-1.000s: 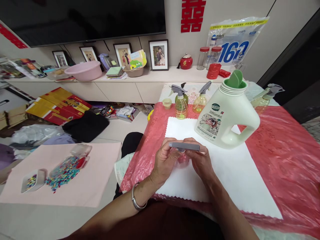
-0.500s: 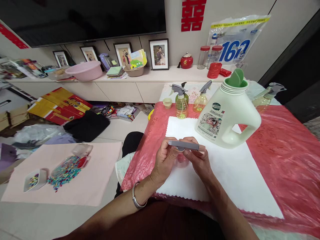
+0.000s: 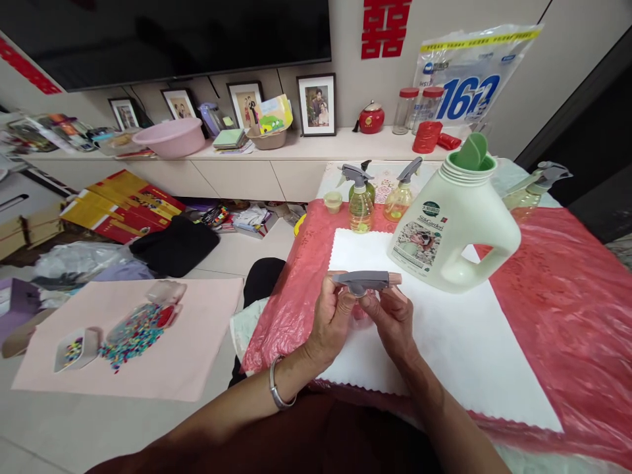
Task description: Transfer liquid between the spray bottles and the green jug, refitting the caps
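Observation:
Both of my hands close around a spray bottle [image 3: 365,281] with a grey trigger head, a pink nozzle and a clear pinkish body. My left hand [image 3: 332,322] grips its left side and my right hand [image 3: 394,321] its right, thumbs meeting just under the head. Fingers hide much of the neck and body. Beneath lies a white scalloped mat [image 3: 459,342]. Beyond the hands, to the right, stands a large pale green jug [image 3: 454,224] with a green scoop [image 3: 473,151] in its mouth.
Several spray bottles stand at the back, including a yellow one [image 3: 361,210], beside a small pale cup [image 3: 332,201]. Another sprayer [image 3: 536,187] is behind the jug. Red plastic [image 3: 567,289] covers the table. On the left, colourful beads [image 3: 131,336] lie on a pink sheet [image 3: 197,349].
The spray head has tilted, showing more of its underside. My hands stay around the bottle, and the view has shifted slightly.

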Demonstrator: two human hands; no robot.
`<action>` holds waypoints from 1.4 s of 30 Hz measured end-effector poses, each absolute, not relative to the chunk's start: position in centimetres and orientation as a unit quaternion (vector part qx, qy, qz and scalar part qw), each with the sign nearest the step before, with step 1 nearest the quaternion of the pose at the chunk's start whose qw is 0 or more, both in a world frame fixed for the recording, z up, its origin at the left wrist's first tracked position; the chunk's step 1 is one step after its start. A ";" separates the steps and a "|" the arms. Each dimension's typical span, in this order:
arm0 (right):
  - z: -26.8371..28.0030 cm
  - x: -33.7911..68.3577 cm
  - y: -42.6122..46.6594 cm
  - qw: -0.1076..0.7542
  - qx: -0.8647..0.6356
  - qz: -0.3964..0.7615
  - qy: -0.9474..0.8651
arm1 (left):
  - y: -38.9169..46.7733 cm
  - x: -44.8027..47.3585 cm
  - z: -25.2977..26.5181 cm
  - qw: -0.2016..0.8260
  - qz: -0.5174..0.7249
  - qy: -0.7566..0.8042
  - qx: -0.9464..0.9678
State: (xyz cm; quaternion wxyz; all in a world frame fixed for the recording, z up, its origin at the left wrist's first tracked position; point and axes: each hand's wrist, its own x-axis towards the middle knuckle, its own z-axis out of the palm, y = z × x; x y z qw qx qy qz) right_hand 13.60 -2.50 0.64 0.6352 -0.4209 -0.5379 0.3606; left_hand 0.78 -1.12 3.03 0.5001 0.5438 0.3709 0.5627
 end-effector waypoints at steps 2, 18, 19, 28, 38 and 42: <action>0.7 13.7 -2.5 0.637 -0.417 0.359 -0.540 | -1.1 0.7 3.0 0.500 0.559 0.369 0.550; 0.7 13.4 -2.6 0.657 -0.423 0.325 -0.533 | -0.9 0.5 2.6 0.559 0.532 0.344 0.535; 0.6 13.4 -2.6 0.659 -0.428 0.314 -0.532 | -0.9 0.5 2.5 0.563 0.534 0.342 0.530; 0.2 13.1 -2.5 0.665 -0.431 0.310 -0.525 | 0.2 0.5 2.1 0.595 0.566 0.318 0.475; 0.8 14.2 -2.1 0.637 -0.389 0.398 -0.533 | 0.7 -0.6 2.9 0.509 0.543 0.343 0.573; 0.7 14.0 -1.9 0.655 -0.378 0.379 -0.533 | 0.9 -0.7 3.0 0.474 0.540 0.334 0.610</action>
